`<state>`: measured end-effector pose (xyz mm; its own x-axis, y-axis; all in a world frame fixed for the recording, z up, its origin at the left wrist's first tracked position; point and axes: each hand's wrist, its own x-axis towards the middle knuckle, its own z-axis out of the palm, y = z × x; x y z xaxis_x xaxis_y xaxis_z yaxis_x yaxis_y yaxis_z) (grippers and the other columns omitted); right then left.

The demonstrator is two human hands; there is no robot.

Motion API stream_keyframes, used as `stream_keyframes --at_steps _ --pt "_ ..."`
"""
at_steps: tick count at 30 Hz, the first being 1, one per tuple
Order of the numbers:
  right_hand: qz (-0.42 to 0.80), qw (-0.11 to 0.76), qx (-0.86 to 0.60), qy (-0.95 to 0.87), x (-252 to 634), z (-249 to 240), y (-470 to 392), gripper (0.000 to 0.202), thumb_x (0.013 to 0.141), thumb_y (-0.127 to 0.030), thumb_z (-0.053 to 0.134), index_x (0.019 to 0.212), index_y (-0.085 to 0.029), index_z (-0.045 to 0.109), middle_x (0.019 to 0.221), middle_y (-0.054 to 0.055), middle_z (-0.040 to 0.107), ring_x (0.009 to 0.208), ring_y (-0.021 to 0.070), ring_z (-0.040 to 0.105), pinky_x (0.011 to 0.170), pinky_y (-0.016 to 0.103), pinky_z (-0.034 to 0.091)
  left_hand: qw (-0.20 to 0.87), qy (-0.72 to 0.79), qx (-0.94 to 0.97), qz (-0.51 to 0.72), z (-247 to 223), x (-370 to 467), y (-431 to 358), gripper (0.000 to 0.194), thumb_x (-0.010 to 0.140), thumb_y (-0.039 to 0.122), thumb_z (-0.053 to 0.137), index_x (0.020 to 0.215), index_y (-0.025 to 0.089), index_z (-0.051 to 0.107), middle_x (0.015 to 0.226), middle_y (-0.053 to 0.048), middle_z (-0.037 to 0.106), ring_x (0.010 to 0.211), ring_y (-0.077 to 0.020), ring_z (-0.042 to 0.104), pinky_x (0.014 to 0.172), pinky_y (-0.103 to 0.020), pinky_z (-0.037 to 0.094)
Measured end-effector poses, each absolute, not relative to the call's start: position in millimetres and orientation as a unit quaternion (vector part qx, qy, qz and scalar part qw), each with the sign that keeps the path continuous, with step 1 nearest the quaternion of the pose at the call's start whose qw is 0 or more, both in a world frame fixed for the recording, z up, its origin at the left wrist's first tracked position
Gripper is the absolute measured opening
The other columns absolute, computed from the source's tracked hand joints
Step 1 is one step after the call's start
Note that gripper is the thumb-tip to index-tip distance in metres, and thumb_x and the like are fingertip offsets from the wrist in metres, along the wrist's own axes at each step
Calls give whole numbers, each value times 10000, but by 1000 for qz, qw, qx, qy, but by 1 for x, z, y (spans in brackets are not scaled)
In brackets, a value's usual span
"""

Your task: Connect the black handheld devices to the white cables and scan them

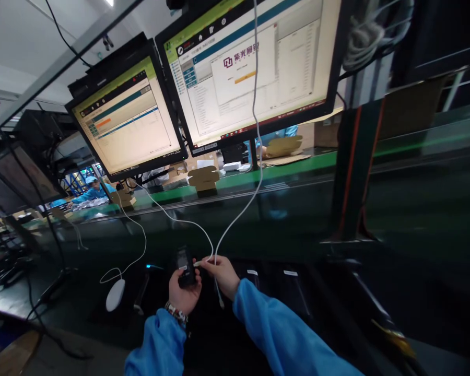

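- Over the near side of the dark tabletop [76,292]: black handheld device [184,261], grasped by the left hand [185,296], fingers and thumb about its lower part.
- Device's long axis runs away from the person, far end leaning slightly left.
- Right hand [222,275], just right of the device, pinches a white plug [198,263] that points leftward, across that axis, at the device's right long edge. Whether it is seated cannot be told.
- A white cable [260,172] passes the right hand; a loose end dangles below.
- Left of the left hand: scanner [141,293] showing blue light, then white mouse [115,295].
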<state>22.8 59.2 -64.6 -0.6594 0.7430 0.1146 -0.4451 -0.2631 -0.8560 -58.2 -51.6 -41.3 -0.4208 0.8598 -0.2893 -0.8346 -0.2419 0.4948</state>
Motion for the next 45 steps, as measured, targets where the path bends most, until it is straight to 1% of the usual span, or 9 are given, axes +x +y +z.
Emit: stream_keyframes --at_steps 9,16,20,25,32,36,40,42,45 --pt "760 391 -173 -489 28 -57 54 371 468 -444 814 634 -140 681 606 34 613 554 125 495 509 244 362 496 343 47 796 -45 -53 -47 330 931 261 369 987 52 618 740 -130 600 578 -151 562 517 -227 500" --pt "774 376 -183 -475 31 -49 50 426 413 -477 819 620 -151 640 586 40 626 555 161 557 518 267 432 459 365 52 808 -44 -55 -41 514 943 468 372 860 27 624 708 -136 594 560 -153 557 494 -227 493" --pt "777 368 -188 -475 31 -48 50 428 428 -487 806 617 -145 632 563 45 618 519 159 548 488 265 425 460 376 58 802 -46 -55 -38 569 946 511 323 866 37 627 690 -127 593 546 -149 552 483 -225 487" --pt "777 368 -192 -473 31 -49 53 390 447 -465 785 591 -155 596 550 32 606 526 153 550 489 258 424 438 391 60 807 -44 -50 -34 476 965 414 341 876 49 632 753 -133 627 613 -165 598 513 -235 512" --pt "782 327 -229 -479 22 -68 59 280 516 -347 757 583 -156 564 538 25 592 437 93 432 403 210 232 461 461 121 748 -41 -61 -37 522 973 432 300 865 40 628 721 -136 633 593 -161 605 518 -234 514" --pt "765 330 -256 -490 17 -75 62 230 507 -280 778 597 -147 613 556 17 585 505 114 466 445 225 286 449 541 142 697 -41 -88 -41 559 972 466 281 912 16 606 725 -152 643 566 -163 609 498 -229 508" --pt "739 374 -293 -478 17 -76 73 273 601 -389 736 674 -152 621 598 5 554 570 127 481 506 242 339 382 639 157 649 -42 -124 -41 554 959 503 313 970 18 582 823 -174 657 661 -168 645 534 -204 513" --pt "732 386 -304 -473 18 -75 77 302 662 -449 677 714 -160 608 574 -12 503 528 118 439 486 247 317 371 688 154 604 -43 -138 -39 564 941 520 356 930 3 581 794 -198 647 641 -181 643 494 -198 488" --pt "731 383 -298 -479 19 -76 78 311 676 -459 646 747 -159 610 544 -32 448 474 103 373 460 249 278 339 740 167 557 -46 -151 -32 504 910 505 452 881 21 592 724 -180 632 600 -207 627 438 -214 444"
